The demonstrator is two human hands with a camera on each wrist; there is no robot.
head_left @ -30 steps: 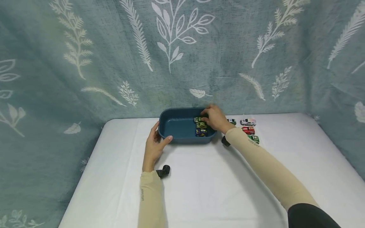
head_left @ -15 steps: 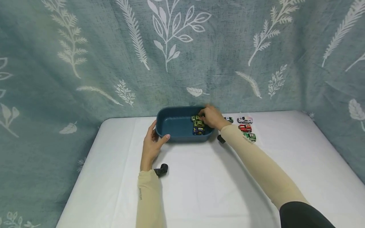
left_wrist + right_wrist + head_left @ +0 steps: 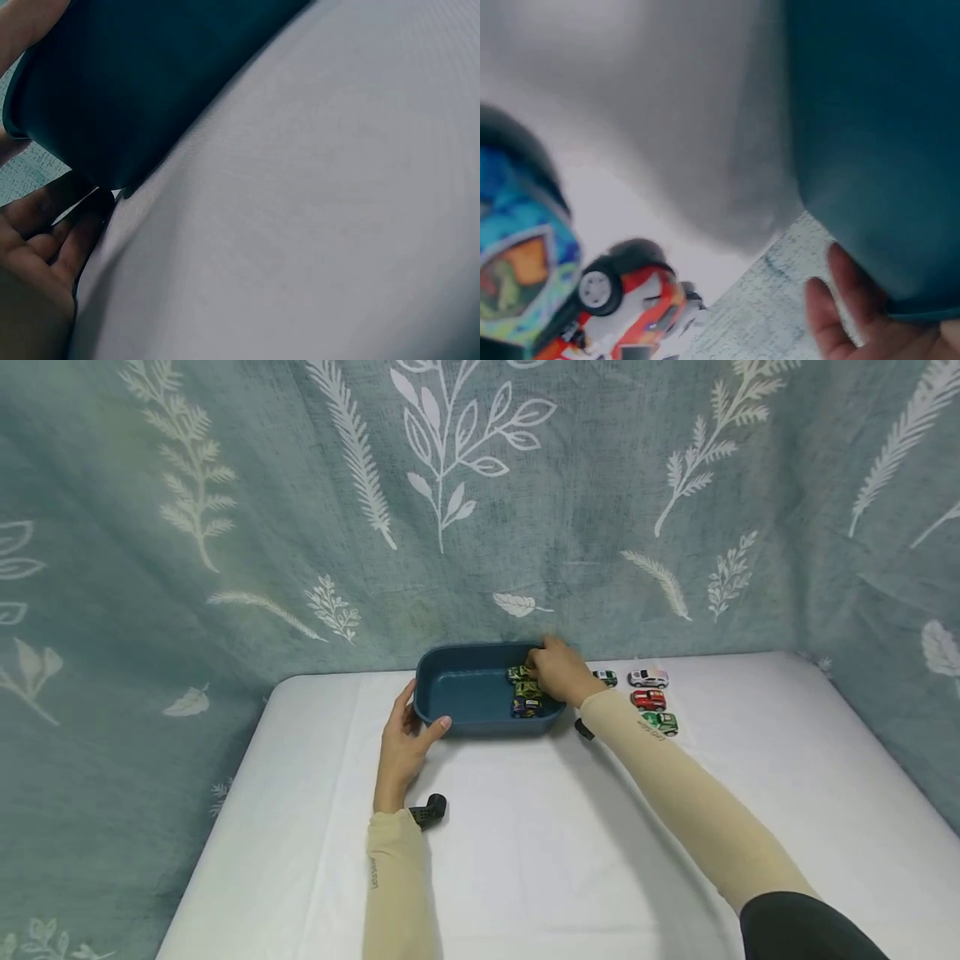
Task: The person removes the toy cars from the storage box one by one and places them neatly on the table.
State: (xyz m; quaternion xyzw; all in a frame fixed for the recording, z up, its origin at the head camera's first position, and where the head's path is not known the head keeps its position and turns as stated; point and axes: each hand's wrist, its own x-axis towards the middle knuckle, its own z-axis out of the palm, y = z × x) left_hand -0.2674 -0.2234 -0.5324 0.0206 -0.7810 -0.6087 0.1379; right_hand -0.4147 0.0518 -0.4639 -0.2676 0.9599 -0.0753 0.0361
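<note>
My left hand holds the left end of a dark blue plastic bin. Its thumb lies at the front rim and the other fingers run along the outer side. Inside the bin's right part, several toy cars lie in a column: a green one at the back, a yellow-green one and a purple one. Over the right rim, my right hand curls its fingers onto the back green toy car; its fingertips are partly hidden. In the right wrist view, fingers of this hand show outside the bin.
Right of the bin stand more toy cars: a white-and-green one, a white one, a red one and a green one. A leaf-patterned curtain hangs behind the white table.
My right hand's fingers have drawn in slightly and dipped lower at the back toy car. My left hand has kept its hold on the bin. The head view has shifted a little.
</note>
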